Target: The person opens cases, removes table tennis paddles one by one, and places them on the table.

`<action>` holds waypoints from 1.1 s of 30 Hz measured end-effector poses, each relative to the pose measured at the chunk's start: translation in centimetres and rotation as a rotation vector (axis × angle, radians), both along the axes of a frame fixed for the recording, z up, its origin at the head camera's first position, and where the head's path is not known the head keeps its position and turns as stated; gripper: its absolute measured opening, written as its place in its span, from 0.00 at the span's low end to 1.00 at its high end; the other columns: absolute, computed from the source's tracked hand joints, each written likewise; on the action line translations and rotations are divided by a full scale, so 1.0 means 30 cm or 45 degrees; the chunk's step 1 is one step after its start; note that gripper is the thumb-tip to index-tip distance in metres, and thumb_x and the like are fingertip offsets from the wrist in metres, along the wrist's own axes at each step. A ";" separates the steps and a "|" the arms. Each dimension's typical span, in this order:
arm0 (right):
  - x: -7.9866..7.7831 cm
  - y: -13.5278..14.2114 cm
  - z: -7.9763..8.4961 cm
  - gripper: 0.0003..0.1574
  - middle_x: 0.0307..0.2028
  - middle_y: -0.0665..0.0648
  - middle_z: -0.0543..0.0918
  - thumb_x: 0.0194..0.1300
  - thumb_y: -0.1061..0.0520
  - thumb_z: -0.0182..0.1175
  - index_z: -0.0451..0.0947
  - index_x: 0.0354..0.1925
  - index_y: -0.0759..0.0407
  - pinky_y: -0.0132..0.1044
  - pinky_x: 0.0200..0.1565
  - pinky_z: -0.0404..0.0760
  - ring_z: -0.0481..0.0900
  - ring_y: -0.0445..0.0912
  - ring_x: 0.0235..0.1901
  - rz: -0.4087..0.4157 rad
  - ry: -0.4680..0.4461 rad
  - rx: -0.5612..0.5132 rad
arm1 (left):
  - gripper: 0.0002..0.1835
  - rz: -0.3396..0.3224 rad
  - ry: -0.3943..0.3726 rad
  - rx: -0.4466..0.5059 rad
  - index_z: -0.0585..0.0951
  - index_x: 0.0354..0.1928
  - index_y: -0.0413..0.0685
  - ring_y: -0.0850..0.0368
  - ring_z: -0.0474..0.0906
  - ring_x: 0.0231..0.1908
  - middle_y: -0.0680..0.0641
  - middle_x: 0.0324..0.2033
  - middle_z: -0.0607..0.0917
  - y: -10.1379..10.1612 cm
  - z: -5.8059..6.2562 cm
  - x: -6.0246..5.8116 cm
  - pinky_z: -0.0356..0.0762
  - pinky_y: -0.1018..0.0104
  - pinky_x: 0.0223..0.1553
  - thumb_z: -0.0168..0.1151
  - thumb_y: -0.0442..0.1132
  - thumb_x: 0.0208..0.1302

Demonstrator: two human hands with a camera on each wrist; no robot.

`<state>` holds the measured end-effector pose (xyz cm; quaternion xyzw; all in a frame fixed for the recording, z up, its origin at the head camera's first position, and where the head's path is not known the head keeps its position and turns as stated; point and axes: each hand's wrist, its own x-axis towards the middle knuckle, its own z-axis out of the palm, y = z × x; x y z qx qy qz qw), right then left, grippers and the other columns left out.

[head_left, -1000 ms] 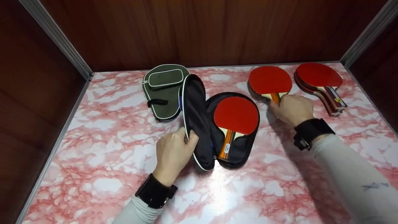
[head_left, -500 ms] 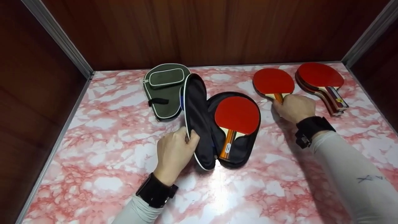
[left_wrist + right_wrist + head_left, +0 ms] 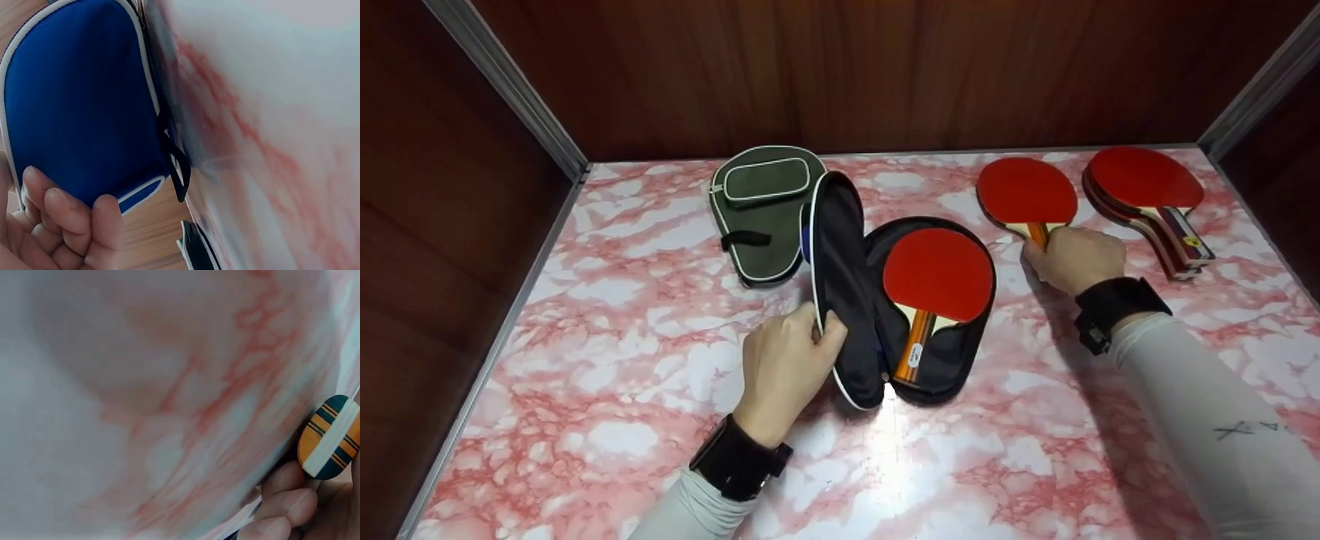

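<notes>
My left hand [image 3: 787,360] pinches the raised lid of a table tennis paddle case [image 3: 847,300], thumb on the black lining. In the left wrist view the lid's outside is blue [image 3: 79,101] with white piping, and my fingers curl against it. A red paddle [image 3: 937,274] with a striped orange handle lies in the case's open half. At the back right, my right hand [image 3: 1076,259] grips the handle of another red paddle [image 3: 1026,191], whose blade is at the tabletop. The striped butt of that handle [image 3: 329,439] shows in the right wrist view, above my curled fingers.
A green paddle case [image 3: 765,217] with a front pocket lies behind the raised lid. Several stacked red paddles [image 3: 1147,180] sit at the far right, close beside the gripped one. Dark wood panels [image 3: 870,75] wall in the marbled tabletop [image 3: 607,375].
The gripped paddle has come slightly down and a little rightward with my right hand. The left hand keeps its hold on the lid. The head view has shifted slightly.
</notes>
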<state>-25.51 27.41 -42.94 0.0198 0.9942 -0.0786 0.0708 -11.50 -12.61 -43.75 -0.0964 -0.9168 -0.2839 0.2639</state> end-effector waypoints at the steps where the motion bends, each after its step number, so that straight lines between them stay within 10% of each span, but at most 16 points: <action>1: 0.000 -0.001 0.000 0.35 0.22 0.60 0.74 0.81 0.37 0.51 0.80 0.28 0.62 0.56 0.33 0.75 0.77 0.61 0.28 0.001 0.005 0.002 | 0.21 0.000 0.000 0.000 0.67 0.18 0.54 0.43 0.73 0.14 0.55 0.12 0.65 0.000 -0.001 0.000 0.67 0.48 0.18 0.64 0.43 0.68; 33: 0.010 0.003 -0.024 0.37 0.19 0.61 0.75 0.81 0.36 0.49 0.77 0.25 0.62 0.60 0.31 0.78 0.78 0.61 0.25 0.017 0.080 0.030 | 0.21 -0.008 0.039 -0.029 0.67 0.18 0.53 0.41 0.74 0.14 0.54 0.12 0.64 0.004 0.004 0.004 0.67 0.47 0.17 0.64 0.43 0.68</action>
